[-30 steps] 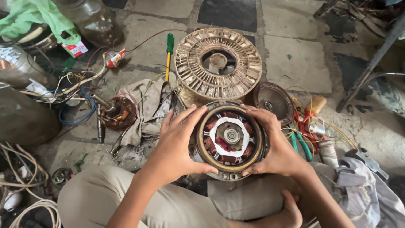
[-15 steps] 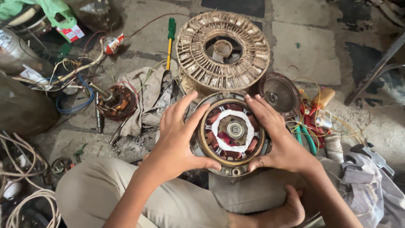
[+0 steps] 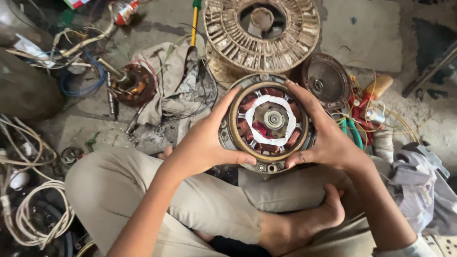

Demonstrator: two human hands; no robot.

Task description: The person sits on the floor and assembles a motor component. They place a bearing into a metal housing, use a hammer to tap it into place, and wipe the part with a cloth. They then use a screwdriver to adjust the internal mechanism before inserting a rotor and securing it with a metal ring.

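I hold a round fan motor (image 3: 268,122) over my crossed legs, face up, showing copper windings, a white paper ring and a central shaft bearing. My left hand (image 3: 204,140) grips its left rim, thumb under the lower edge. My right hand (image 3: 323,138) grips the right rim, fingers curled over the top. Behind the motor a large ribbed metal rotor housing (image 3: 262,31) lies on the floor.
A round metal end cover (image 3: 327,81) lies at right beside yellow and green wires (image 3: 366,116). A dirty rag (image 3: 173,83), a green-handled screwdriver (image 3: 194,24) and another copper-wound stator (image 3: 135,85) lie at left. White cable coils (image 3: 33,214) sit lower left, grey cloth (image 3: 419,181) lower right.
The view has moved closer and lower onto the motor. Both hands keep their grip on its rim, and the motor has turned a little between them.
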